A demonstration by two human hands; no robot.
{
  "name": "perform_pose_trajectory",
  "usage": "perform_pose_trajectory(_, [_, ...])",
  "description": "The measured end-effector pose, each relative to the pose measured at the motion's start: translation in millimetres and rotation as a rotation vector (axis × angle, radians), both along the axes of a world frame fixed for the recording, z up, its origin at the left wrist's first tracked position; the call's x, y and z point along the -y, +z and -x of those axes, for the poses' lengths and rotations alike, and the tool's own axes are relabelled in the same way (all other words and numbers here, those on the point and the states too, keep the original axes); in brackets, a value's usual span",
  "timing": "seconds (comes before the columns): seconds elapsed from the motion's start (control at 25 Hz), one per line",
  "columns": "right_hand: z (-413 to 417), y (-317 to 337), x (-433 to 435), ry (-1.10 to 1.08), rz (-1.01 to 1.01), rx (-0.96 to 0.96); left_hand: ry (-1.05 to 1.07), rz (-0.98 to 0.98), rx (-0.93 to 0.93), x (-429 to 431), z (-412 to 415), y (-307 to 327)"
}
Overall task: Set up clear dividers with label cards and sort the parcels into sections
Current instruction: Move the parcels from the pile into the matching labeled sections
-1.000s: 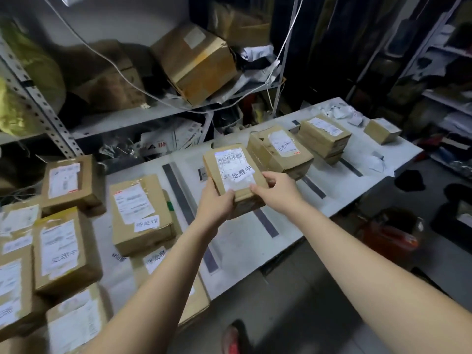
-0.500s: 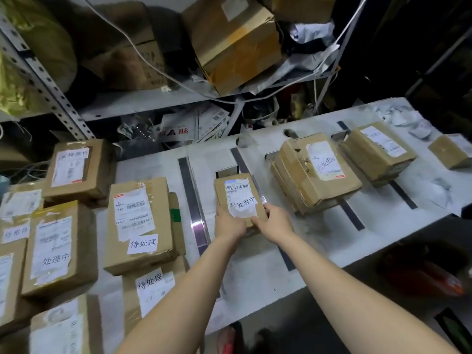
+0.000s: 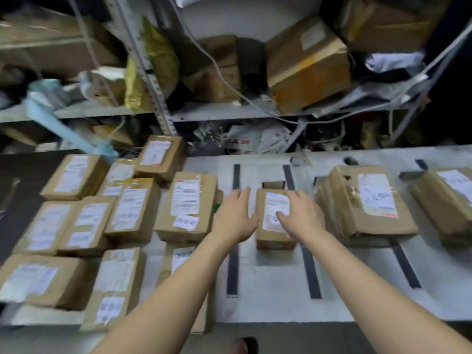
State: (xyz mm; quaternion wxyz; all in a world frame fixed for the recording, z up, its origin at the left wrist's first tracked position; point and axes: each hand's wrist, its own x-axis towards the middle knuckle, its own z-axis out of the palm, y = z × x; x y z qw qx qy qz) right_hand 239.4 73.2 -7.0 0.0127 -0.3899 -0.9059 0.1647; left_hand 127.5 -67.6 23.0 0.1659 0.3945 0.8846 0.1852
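Labels (image 3: 277, 210) motion-blurred, unreadable; rightmost parcel (image 3: 447, 200) cut off.

We see a small brown cardboard parcel with a white label (image 3: 269, 226) lying flat on the white bench (image 3: 270, 290), between two dark strips (image 3: 233, 269) that run front to back. Our right hand (image 3: 302, 215) rests on the parcel's top, thumb on the label. Our left hand (image 3: 236, 218) lies with straight fingers just beside its left edge. A larger brown labelled box (image 3: 370, 200) sits to the right, and a cluster of brown labelled parcels (image 3: 186, 203) covers the left.
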Motion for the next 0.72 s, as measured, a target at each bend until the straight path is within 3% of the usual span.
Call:
perform_pose_trajectory(0.12, [37, 43, 14, 0.217, -0.101, 0.008, 0.064, 0.102, -0.38, 61, 43, 38])
perform_pose_trajectory(0.2, [63, 62, 38, 0.331, -0.164, 0.0, 0.129, 0.245, -0.489, 109, 70, 53])
perform_pose_trajectory(0.32, [100, 79, 88, 0.462, -0.206, -0.013, 0.251, 0.362, -0.477, 185, 100, 61])
perform_pose_trajectory(0.48, [150, 88, 168, 0.579, -0.189, -0.01, 0.381, 0.34, -0.426, 286, 134, 57])
perform_pose_trajectory(0.72, [222, 74, 307, 0.575, 0.016, -0.082, 0.545, 0.274, -0.217, 454, 203, 23])
